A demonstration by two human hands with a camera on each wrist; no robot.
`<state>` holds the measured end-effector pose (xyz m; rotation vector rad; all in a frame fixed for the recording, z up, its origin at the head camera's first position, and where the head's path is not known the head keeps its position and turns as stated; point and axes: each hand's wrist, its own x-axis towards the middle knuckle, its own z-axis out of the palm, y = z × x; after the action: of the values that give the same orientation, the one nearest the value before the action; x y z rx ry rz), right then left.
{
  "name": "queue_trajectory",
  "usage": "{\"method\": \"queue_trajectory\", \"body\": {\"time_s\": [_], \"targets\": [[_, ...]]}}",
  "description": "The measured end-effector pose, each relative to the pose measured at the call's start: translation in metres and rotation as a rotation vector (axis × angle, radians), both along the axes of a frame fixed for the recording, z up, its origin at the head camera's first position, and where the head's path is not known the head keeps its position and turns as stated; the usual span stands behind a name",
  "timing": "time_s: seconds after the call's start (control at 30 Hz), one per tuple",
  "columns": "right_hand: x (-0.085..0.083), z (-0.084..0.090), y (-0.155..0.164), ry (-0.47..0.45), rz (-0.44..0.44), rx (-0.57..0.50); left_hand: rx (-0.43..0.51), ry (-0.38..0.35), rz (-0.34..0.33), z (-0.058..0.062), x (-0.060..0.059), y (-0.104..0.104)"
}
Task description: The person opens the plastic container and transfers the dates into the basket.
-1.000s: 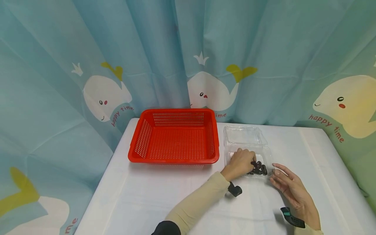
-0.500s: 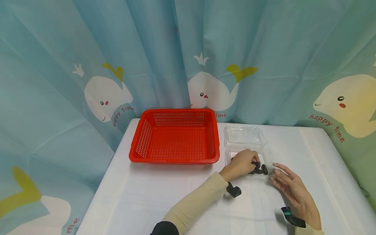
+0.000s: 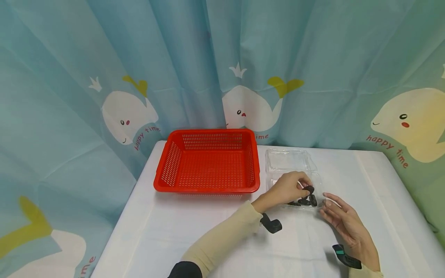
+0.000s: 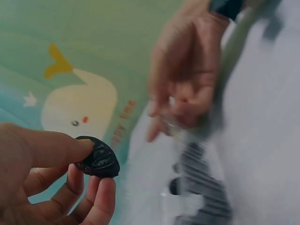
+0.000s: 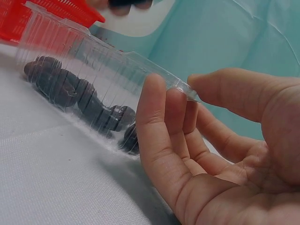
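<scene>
My left hand [image 3: 286, 187] pinches a black, wrinkled dried date [image 4: 101, 158] between thumb and fingers, over an open clear plastic box [image 3: 315, 180]. More dark dates [image 3: 303, 201] lie at the near side of the box, and the right wrist view shows them [image 5: 61, 86] through its ribbed wall. At the box's near right corner, my right hand [image 3: 347, 226] grips the rim, thumb on top and fingertips against the outer side. The left hand hides part of the box's inside in the head view.
A red perforated plastic basket [image 3: 208, 170] stands left of the box, with nothing in it. The box's hinged clear lid [image 3: 288, 160] lies folded back toward the curtain [image 3: 187, 77]. A white cloth [image 3: 215, 220] covers the table.
My left hand has risen from among the dates and now pinches one of them, its wrist shifted slightly left. The right hand stays at the box corner.
</scene>
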<state>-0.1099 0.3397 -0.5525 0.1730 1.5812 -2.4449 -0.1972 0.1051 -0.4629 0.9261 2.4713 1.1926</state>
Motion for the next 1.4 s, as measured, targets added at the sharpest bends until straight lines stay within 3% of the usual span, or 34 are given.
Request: {"method": "queue_trajectory", "body": {"time_s": [0.17, 0.4, 0.63, 0.77, 0.93, 1.4], "targets": [[0.0, -0.002, 0.001, 0.003, 0.001, -0.024, 0.055, -0.057, 0.01, 0.025, -0.002, -0.013], [0.0, 0.0, 0.0, -0.024, -0.007, -0.017, 0.159, -0.195, 0.04, 0.055, -0.016, -0.04], [0.0, 0.002, 0.0, -0.039, 0.0, -0.002, 0.285, -0.336, 0.071, 0.073, -0.036, -0.071], [0.001, 0.002, 0.0, -0.048, -0.012, 0.024, 0.336, -0.431, 0.083, 0.076, -0.049, -0.089], [0.0, 0.002, -0.001, -0.052, -0.027, 0.053, 0.395, -0.573, 0.143, 0.075, -0.068, -0.11], [0.002, 0.002, -0.002, -0.055, -0.026, 0.018, 0.397, -0.706, 0.303, 0.058, -0.11, -0.156]]}}
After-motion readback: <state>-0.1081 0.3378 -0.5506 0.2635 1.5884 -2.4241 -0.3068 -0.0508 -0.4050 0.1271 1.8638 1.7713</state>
